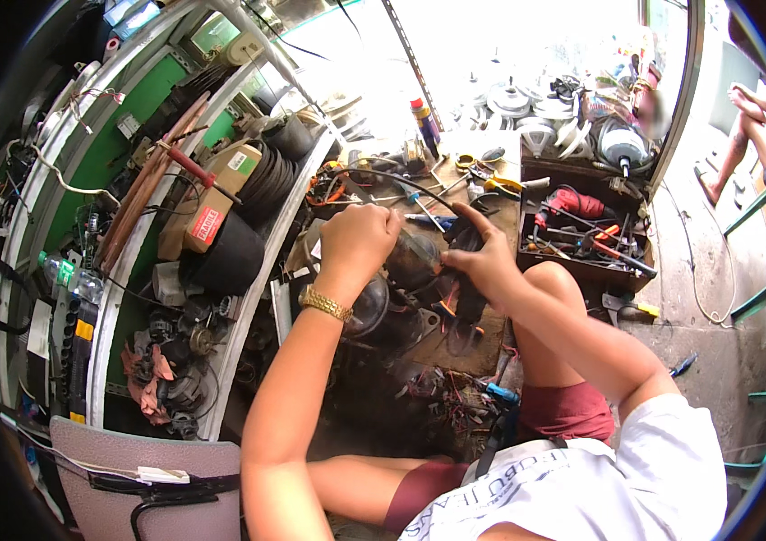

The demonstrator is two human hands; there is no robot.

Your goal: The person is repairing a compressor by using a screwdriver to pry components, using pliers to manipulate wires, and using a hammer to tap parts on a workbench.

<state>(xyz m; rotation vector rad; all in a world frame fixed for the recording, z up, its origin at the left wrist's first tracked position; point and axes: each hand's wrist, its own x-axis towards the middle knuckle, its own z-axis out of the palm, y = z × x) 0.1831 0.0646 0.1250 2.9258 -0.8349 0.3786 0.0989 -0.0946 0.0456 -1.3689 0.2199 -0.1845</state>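
At the wooden bench [507, 194]: dark rounded housing [415, 261], between two hands set apart; left hand [360, 242], curled, contents hidden; right hand [489, 263], thumb and forefinger spread, grip impossible to tell. Left wrist: gold-toned wristwatch [327, 305]. Right of bench: red power tool [574, 205], in open dark toolbox [607, 272].
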